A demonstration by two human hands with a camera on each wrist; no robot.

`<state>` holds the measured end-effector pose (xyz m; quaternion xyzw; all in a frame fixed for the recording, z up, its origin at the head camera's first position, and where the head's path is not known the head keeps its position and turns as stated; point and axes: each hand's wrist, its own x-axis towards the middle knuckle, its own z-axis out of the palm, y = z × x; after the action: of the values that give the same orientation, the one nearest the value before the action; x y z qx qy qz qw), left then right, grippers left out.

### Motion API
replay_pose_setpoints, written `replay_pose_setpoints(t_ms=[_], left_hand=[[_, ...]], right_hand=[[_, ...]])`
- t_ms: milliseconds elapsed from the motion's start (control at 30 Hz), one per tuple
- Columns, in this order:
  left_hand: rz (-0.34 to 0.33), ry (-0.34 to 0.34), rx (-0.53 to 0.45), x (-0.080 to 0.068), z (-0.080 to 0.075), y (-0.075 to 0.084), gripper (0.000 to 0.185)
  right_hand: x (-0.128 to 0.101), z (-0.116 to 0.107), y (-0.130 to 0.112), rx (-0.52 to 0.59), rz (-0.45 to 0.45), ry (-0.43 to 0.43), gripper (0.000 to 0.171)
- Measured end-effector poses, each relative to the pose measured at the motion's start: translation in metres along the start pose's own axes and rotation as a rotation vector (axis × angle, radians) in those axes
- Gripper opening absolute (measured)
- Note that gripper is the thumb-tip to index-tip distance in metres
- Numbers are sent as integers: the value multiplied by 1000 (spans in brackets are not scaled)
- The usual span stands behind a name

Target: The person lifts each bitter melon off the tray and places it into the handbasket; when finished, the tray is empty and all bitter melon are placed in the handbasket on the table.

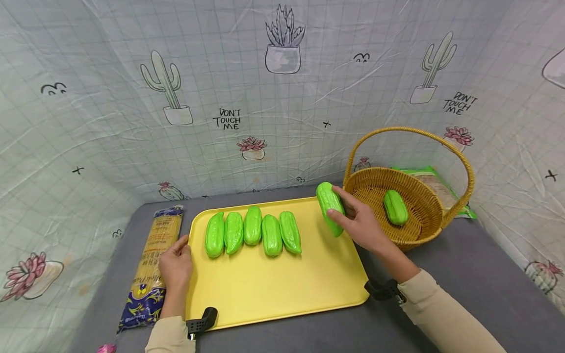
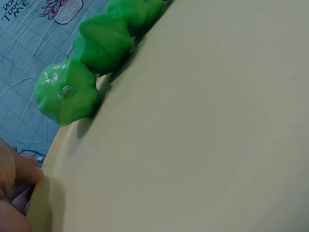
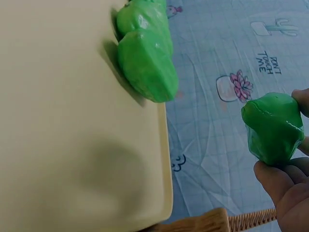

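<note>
You hold a green gourd (image 1: 330, 208) in your right hand (image 1: 362, 223), fingers curled round it. It is up in the air, over the far right corner of the yellow tray (image 1: 282, 289), just beside the woven basket (image 1: 434, 220). One more gourd (image 1: 395, 207) lies inside that basket. Five gourds (image 1: 253, 234) sit in a row on the tray. Your left hand (image 1: 175, 267) rests on the tray's left edge with loose fingers, next to a noodle pack (image 1: 152, 267).

place: staged tabletop booth | evidence: cactus-print cloth backdrop (image 1: 282, 88) draped round a grey table (image 1: 463, 274)
</note>
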<state>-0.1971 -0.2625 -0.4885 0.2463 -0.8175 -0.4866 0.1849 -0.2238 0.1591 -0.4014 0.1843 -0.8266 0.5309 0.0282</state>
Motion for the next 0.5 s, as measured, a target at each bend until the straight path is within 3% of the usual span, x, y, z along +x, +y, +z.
replay_pose_setpoints(t_ms=[500], left_hand=[[-30, -22, -11, 2, 0, -1, 38]], right_hand=[[-9, -31, 8, -65, 76, 46, 67]])
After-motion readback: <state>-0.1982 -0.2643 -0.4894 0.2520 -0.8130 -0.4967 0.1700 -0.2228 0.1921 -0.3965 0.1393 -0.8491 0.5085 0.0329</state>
